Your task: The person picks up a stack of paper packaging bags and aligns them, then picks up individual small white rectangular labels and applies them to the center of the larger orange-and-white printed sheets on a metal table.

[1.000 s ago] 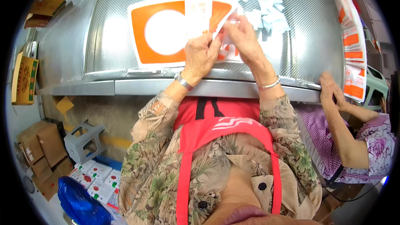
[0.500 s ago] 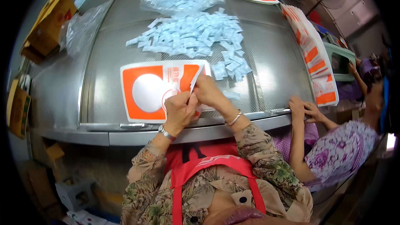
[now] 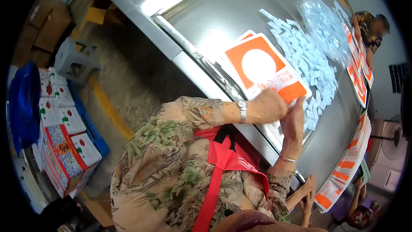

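Observation:
A flat orange-and-white bag (image 3: 257, 63) with a white circle lies on the metal table near its front edge. The edge of another orange bag shows beneath it. My left hand (image 3: 271, 104), a watch on its wrist, is closed over the bag's near end. Close beside it my right hand (image 3: 293, 122), with a bangle, is curled at the bag's corner, thumb up. What lies inside the right fingers is partly hidden. Small light-blue packets (image 3: 302, 51) are heaped just beyond the bag.
A clear plastic sack (image 3: 324, 25) of blue packets lies behind the heap. Stacked orange-and-white bags (image 3: 345, 167) line the table's right side, near another person's hands (image 3: 305, 193). Another person (image 3: 369, 30) stands at the far end. A grey stool (image 3: 77, 60) and boxes (image 3: 64, 157) stand left.
My view has swung left and tilted, bringing the floor and boxes in. The bag's corner, folded back before, now lies flatter. Both hands remain at the bag's end.

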{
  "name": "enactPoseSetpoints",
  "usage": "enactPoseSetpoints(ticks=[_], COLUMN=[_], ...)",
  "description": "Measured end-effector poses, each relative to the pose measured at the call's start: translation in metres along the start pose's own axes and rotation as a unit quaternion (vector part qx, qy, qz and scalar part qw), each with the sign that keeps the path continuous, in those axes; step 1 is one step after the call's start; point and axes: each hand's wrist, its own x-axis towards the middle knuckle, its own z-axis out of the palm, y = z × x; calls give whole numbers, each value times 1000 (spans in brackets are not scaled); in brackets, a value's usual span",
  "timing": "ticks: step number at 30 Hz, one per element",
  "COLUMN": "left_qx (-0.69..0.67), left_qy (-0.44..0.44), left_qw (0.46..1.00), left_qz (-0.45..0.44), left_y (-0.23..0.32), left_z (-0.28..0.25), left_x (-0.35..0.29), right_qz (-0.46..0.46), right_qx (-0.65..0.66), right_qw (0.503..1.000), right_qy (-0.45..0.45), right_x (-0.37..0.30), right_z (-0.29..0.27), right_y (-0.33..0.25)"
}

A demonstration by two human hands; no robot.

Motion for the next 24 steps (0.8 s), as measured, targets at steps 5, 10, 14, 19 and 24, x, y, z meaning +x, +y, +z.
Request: enactPoseSetpoints(ticks=[5,10,14,19,24], left_qx=[31,62,67,171,263], left_qy=[2,-41,-4,-7,-15], left_qw=[997,996,993,979,952], left_qz=[67,-44,-101,-111,-156], left_y=[-6,-11,-27,-65,-133], left_z=[4,-7,-12,-25,-40], left_x=[1,2,8,13,5], right_qz=[55,-11,-76,-136,-93], right_qx=[333,126,-72,-230,-355], right_qw=[941,992,994,958,918], right_qy=[-19,25,29,103,147], right_x=[10,26,8,-23,-43], right_z=[18,18,43,38,-21], right_y=[-20,6,-2,-15,16])
